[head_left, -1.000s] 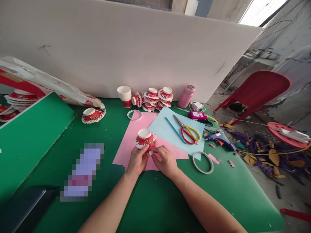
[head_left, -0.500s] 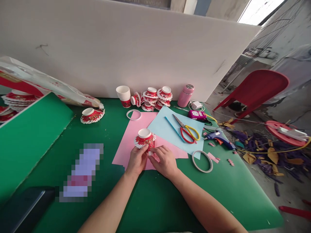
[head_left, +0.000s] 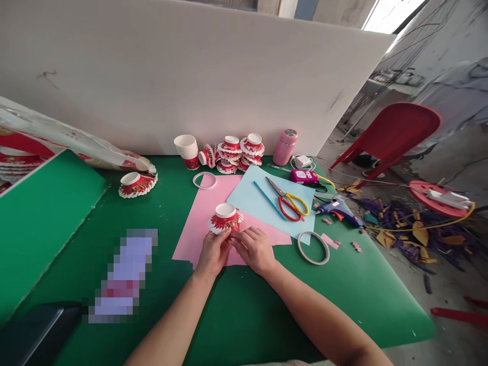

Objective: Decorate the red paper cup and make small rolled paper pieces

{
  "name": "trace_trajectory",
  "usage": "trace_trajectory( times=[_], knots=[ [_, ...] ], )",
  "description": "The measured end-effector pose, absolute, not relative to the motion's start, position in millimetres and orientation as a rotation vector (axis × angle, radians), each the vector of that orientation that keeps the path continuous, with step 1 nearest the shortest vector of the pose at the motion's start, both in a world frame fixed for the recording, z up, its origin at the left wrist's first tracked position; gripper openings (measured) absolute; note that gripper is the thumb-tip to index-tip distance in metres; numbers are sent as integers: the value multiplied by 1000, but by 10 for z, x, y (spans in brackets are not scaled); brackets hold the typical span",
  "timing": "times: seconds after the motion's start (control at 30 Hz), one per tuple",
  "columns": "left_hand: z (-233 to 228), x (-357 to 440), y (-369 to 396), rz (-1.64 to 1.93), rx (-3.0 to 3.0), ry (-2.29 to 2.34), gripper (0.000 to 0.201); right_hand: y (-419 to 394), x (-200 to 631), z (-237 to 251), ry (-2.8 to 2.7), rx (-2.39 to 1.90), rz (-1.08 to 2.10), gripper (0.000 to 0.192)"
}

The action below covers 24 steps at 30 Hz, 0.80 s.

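A red and white paper cup (head_left: 225, 211), its side cut into strips and folded into a pleated frill, is held over the pink paper (head_left: 198, 213). My left hand (head_left: 214, 250) is closed on the near edge of this frill, thumb on top. Fingertips of my right hand (head_left: 254, 248) pinch at the cup's strips right beside the left thumb; the exact strip is hidden by the fingers. Light blue paper (head_left: 246, 188) lies beyond, bearing scissors (head_left: 286, 199) with red and yellow handles and a blue pen (head_left: 269, 200).
Several frilled cups (head_left: 231, 147) are piled by a stack of plain cups (head_left: 186, 150) at the back. Another frilled cup (head_left: 137, 184) sits left. Rightward are a pink bottle (head_left: 285, 147), glue gun (head_left: 339, 211) and tape roll (head_left: 313, 248). A green board (head_left: 46, 223) stands left.
My right fingertips have closed in toward the left thumb, and the red strip that showed between the hands is now mostly covered. The whole view has shifted slightly.
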<state>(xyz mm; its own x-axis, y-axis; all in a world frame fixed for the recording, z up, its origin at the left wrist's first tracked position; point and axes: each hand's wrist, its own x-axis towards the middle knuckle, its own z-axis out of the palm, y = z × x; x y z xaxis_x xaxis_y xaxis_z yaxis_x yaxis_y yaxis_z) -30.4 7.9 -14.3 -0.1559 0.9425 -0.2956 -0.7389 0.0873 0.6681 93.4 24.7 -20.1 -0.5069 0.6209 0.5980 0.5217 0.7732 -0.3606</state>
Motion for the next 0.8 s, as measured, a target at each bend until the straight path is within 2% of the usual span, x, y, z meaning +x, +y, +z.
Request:
trace_trajectory(
  times=[0.8],
  knots=[
    [-85, -353, 96, 1388, 225, 860, 12, 317, 989, -273, -2158, -763, 77, 19]
  ],
)
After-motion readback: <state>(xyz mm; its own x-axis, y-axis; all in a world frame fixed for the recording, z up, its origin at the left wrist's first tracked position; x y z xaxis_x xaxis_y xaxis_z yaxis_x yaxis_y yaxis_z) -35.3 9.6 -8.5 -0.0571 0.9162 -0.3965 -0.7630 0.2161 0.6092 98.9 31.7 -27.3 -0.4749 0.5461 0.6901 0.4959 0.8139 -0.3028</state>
